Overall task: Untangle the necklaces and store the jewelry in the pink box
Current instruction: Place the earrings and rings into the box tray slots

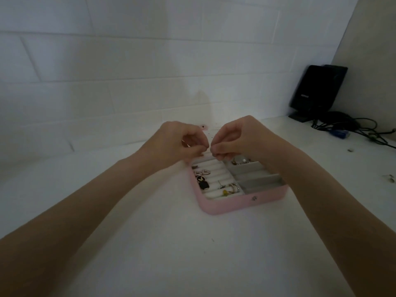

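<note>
Pink box (227,203) sits open at frame centre on the white table (150,243), near corner toward the camera. Left half: white ring rolls (212,176) holding earrings and rings, including two black pieces (202,182) and a cluster of small silver and yellow items (229,189). Right half: grey divided compartments (257,179); the farthest holds a few silver pieces (241,161).

Above the far edge of the box, left hand (182,142) and right hand (233,140) meet fingertip to fingertip, fingers curled tight. They appear to pinch something very small between them; the item itself is too fine and blurred to identify, probably a chain.

Judgement: a necklace chain is very light, limp, thin, and kinks or snaps if tugged. Best held at the knot by fingertips and teased apart, not pulled from the ends.

Upper right of frame: black speaker (317,91), tangled cables (353,127). White tiled wall (107,61) behind.
</note>
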Demonstrator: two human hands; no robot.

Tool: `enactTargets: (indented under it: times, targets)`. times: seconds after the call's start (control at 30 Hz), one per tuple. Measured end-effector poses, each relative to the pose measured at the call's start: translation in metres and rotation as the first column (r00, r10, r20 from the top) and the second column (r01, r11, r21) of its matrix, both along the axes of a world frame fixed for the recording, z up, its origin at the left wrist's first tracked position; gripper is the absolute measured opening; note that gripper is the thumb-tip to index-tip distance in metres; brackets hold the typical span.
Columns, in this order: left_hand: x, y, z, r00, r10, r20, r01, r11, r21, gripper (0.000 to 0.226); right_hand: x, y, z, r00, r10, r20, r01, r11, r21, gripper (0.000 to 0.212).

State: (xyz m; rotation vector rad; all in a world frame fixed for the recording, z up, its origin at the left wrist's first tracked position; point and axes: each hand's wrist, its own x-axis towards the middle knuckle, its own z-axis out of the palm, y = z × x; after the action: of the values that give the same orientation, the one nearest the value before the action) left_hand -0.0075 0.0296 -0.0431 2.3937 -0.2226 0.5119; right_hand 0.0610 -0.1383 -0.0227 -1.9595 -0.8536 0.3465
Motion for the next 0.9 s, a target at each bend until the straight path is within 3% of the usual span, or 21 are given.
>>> enactTargets:
  times: [0.2, 0.37, 0.5, 0.73, 0.9]
  targets:
    - [-0.002, 0.009, 0.009, 0.942, -0.101, -0.319, 0.135, 0.987, 0.088, 0.023, 0.002, -0.005, -0.003, 0.984, 0.099, -0.15, -0.113, 0.99, -0.084, 0.009]
    - [-0.002, 0.008, 0.018, 0.934, -0.074, -0.349, 0.126, 0.983, 0.131, 0.018, -0.001, -0.002, -0.003, 0.982, 0.134, -0.133, -0.154, 0.976, -0.155, 0.009]
    - [-0.005, 0.009, 0.02, 0.882, -0.011, -0.471, 0.118, 0.973, 0.197, 0.009, -0.001, -0.001, 0.0, 0.981, 0.124, -0.147, -0.144, 0.98, -0.135, 0.01]
    - [-0.01, -0.004, 0.026, 0.766, 0.118, -0.632, 0.036, 0.974, 0.225, 0.049, -0.008, -0.007, 0.008, 0.966, 0.215, -0.141, -0.245, 0.936, -0.252, 0.015]
    - [-0.015, -0.013, 0.024, 0.763, 0.183, -0.62, 0.044, 0.942, 0.332, 0.058, -0.014, -0.007, 0.015, 0.94, 0.274, -0.204, -0.328, 0.89, -0.315, 0.015]
